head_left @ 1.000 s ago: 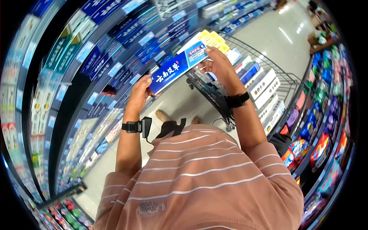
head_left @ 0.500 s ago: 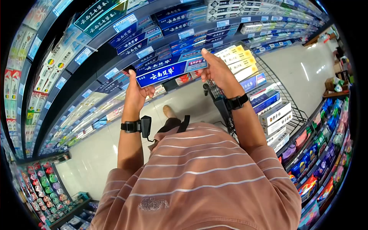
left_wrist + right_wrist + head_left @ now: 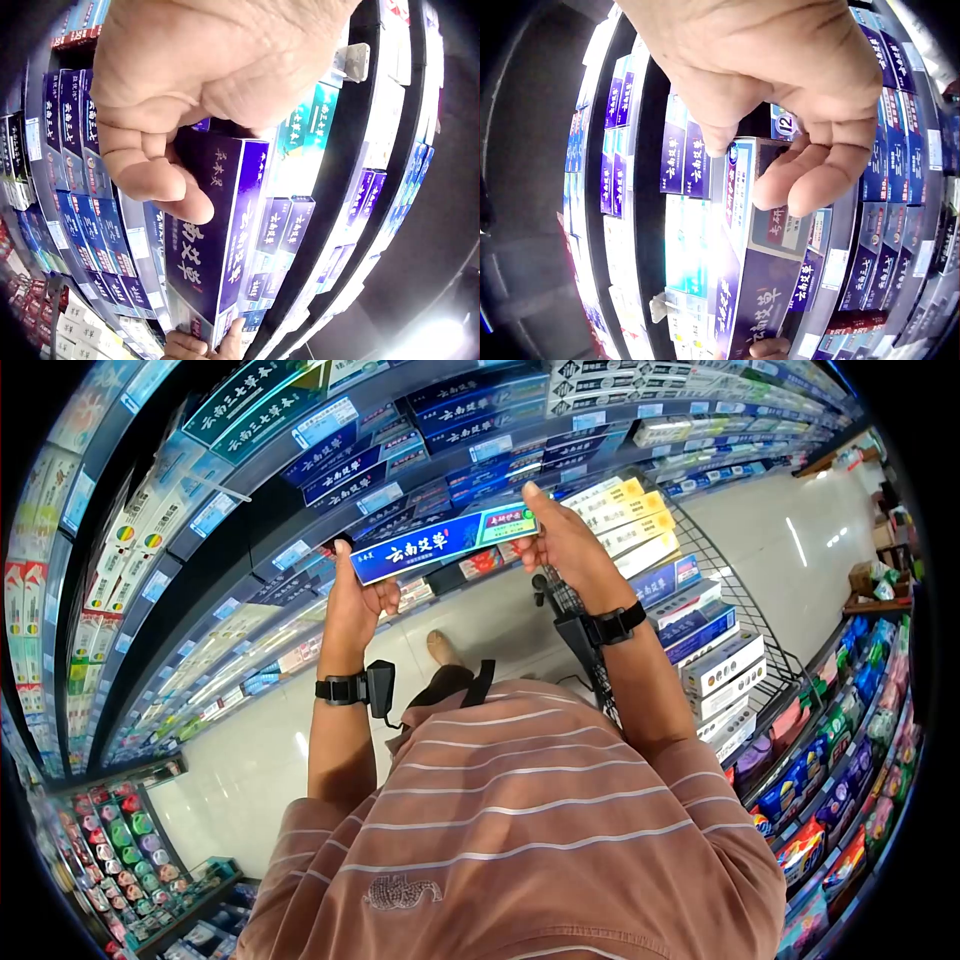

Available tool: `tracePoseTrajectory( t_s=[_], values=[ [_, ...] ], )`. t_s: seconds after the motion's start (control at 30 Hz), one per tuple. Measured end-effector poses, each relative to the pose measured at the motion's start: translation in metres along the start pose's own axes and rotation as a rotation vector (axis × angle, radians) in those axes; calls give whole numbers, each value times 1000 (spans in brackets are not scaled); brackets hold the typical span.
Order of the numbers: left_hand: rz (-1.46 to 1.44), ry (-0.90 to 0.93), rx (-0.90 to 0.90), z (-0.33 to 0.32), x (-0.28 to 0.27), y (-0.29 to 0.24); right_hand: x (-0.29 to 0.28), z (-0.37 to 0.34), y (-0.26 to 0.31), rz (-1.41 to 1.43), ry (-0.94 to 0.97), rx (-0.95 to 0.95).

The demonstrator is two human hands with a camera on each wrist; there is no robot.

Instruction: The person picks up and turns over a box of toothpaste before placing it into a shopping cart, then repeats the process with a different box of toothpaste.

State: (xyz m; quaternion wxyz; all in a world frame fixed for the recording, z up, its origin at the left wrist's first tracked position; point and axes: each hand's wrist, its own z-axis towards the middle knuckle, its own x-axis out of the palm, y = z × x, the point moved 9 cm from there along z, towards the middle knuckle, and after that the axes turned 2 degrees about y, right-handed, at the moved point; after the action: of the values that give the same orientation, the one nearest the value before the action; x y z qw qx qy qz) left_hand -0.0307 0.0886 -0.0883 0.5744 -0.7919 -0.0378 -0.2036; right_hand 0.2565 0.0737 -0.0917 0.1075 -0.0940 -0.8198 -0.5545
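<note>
A long blue toothpaste box [image 3: 440, 545] with white lettering is held out in front of the chest by both hands, its right end a little higher in the head view. My left hand [image 3: 357, 595] grips the left end, thumb along the edge and fingers curled beneath. At the other end my right hand [image 3: 570, 545] pinches the box between thumb and fingers. Two printed faces of the toothpaste box [image 3: 206, 247] show in the left wrist view. In the right wrist view the fingertips [image 3: 810, 191] press on its pale end panel.
Shelves of similar boxes [image 3: 475, 415] rise ahead and to the left. On the right stands a wire shopping cart [image 3: 790, 685] holding yellow-and-white boxes [image 3: 635, 525], blue boxes and white boxes [image 3: 725, 670]. Bagged goods [image 3: 810, 785] line a shelf behind the cart.
The head view has swung, and the toothpaste box has gone from steeply slanted to nearly level. Since half a second ago it has rolled, so one broad face shows. Both hands keep their hold.
</note>
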Motion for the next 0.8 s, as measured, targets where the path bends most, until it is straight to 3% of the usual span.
tracePoseTrajectory(
  t_s=[0.33,0.57,0.8],
  values=[
    [11,-64,-32,-2,-10,3,4,5,-7,3,19,23],
    [112,-95,34,-12,-29,-16,19,3,1,31,43,-74],
    [173,-44,104,-25,-46,-27,39,13,5,65,277,-203]
  ],
)
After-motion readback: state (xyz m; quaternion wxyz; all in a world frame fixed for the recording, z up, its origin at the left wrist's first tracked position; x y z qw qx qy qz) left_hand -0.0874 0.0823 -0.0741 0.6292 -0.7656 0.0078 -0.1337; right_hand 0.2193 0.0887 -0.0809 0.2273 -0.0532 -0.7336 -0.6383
